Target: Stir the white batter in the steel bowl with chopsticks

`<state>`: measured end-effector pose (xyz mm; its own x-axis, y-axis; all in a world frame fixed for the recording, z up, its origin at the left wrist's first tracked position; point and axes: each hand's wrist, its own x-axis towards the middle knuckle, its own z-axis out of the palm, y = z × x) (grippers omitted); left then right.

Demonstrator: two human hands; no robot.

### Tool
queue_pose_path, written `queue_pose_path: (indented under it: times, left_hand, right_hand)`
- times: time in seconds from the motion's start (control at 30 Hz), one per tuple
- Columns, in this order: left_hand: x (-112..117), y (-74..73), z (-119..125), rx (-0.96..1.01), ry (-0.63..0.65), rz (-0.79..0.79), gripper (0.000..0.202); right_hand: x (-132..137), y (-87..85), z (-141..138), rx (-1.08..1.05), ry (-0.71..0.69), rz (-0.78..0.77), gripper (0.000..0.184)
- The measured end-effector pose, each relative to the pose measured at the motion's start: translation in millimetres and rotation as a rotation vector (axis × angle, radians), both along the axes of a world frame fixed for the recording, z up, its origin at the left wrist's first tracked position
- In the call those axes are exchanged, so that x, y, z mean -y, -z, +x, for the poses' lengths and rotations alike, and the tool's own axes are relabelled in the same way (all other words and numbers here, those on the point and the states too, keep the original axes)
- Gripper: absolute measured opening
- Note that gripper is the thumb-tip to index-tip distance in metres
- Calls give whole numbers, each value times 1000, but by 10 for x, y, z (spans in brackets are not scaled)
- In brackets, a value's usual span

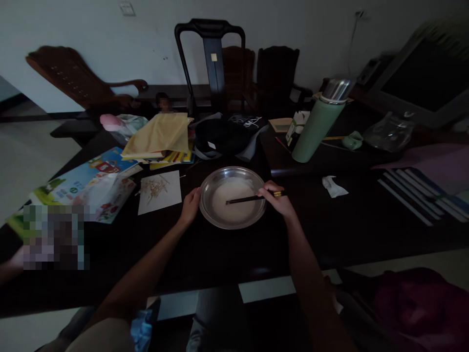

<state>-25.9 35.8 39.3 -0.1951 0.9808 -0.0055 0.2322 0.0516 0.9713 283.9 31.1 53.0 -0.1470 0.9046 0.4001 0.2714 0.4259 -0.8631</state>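
A round metal bowl (pixel 220 222) holding a pale whitish mixture sits on the dark table (pixel 205 254) in front of me. My left hand (pixel 190 205) grips the bowl's left rim with curled fingers. My right hand (pixel 276 198) is closed on a pair of dark chopsticks (pixel 244 199), whose tips rest in the mixture near the bowl's middle.
A white sheet with small pale sticks (pixel 160 190) lies left of the bowl. Colourful boxes (pixel 91 188), a yellow cloth (pixel 159 134), a dark bag (pixel 220 137), a green thermos (pixel 315 124), a crumpled tissue (pixel 333 186) and striped books (pixel 421 195) surround it. Chairs stand behind.
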Motion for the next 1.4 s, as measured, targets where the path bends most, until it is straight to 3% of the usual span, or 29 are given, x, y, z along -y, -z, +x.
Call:
queue_pose_path:
  times: [0.2, 0.4, 0.6, 0.8, 0.97, 1.2, 1.4]
  left_hand:
    - [-1, 16, -1, 22, 9, -17, 50]
    - [2, 1, 0, 0, 6, 0, 51]
    - [-14, 24, -14, 5, 7, 14, 49]
    - [-15, 57, -28, 11, 10, -2, 44]
    - [-1, 28, -22, 9, 9, 19, 44]
    - [-12, 52, -26, 12, -10, 5, 43]
    - [-10, 45, -30, -7, 5, 19, 42]
  right_hand:
    - [-7, -15, 62, -83, 162, 22, 46]
    - [0, -13, -12, 7, 6, 1, 42]
    - [-13, -3, 73, -83, 183, 15, 45]
    - [0, -23, -16, -11, 14, -13, 41]
    - [-2, -37, 42, -81, 176, 12, 44]
    - [3, -12, -18, -25, 31, -27, 43]
    - [-6, -11, 75, -84, 187, -18, 48]
